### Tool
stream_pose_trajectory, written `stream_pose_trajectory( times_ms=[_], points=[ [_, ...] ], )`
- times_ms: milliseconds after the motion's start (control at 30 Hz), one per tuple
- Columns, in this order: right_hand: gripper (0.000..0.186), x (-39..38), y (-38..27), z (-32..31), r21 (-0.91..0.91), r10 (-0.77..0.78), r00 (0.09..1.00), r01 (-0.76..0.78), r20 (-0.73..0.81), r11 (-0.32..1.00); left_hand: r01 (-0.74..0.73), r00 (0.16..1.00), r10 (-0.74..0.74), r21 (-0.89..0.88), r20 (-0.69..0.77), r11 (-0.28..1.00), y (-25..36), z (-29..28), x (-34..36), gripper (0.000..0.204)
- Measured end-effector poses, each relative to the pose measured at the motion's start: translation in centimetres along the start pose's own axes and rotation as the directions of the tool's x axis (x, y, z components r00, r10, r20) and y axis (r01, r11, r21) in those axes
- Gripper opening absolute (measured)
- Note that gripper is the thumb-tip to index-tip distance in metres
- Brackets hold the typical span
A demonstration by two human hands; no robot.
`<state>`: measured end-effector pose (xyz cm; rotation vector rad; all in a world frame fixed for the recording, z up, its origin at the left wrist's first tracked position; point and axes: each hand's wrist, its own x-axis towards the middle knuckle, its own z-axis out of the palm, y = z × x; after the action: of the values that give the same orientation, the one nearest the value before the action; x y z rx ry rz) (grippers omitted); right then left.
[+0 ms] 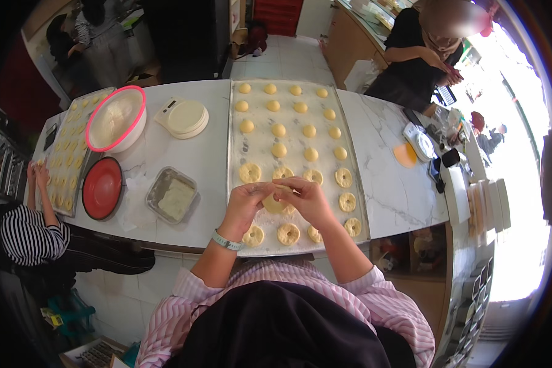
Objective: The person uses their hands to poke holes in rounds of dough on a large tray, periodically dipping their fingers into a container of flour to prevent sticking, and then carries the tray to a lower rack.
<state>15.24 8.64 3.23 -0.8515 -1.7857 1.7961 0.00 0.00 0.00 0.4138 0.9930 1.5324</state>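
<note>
Marble-look table (386, 190), one floured flat tray (256, 151), two hands at its near half.
Left of tray: one pink-rimmed bowl (130, 136), one round red dish (103, 187), one round-topped scale (187, 118), one rectangular tub (164, 178). Left hand (246, 205) and right hand (310, 199): fingers narrow, pinching one dough ring (275, 204) above tray. On tray: at least nine dimpled rings (288, 226) near side, 15 smooth dough balls (279, 151) beyond.

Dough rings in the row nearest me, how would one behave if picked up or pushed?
A dough ring would probably feel soft and floppy, as its surface looks lumpy and uneven. It may stretch around the central hole. It seems unlikely to roll, since it lies flat on the tray.
</note>
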Motion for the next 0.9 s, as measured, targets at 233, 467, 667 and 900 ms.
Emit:
stream_pose_trajectory(
  times_ms=[233, 467, 667, 900],
  points=[
    [0.025, 1.2, -0.6, -1.3, -0.004, -0.047, 0.999, 0.047, -0.015, 0.999, 0.024, 1.000, -0.024, 0.015, -0.003, 1.000, 0.4, 1.6, 1.1, 0.024],
    [0.023, 1.9, -0.8, -2.4, 0.011, -0.061, 0.998, 0.060, 0.036, 0.998, 0.059, 0.998, -0.061, 0.044, 0.026, 0.997, 0.4, 2.1, 1.5, 0.023],
    [0.025, 2.3, 0.1, -3.4, -0.012, 0.021, 0.999, -0.021, 0.029, 1.000, 0.014, 0.993, -0.015, -0.007, -0.118, 1.000, 0.5, 2.6, 1.5, 0.024],
    [0.025, 2.1, 0.0, -3.1, -0.007, -0.005, 0.997, 0.006, 0.078, 1.000, 0.041, 0.996, -0.039, 0.015, -0.084, 0.999, 0.0, 2.2, 1.7, 0.023]
  ],
)
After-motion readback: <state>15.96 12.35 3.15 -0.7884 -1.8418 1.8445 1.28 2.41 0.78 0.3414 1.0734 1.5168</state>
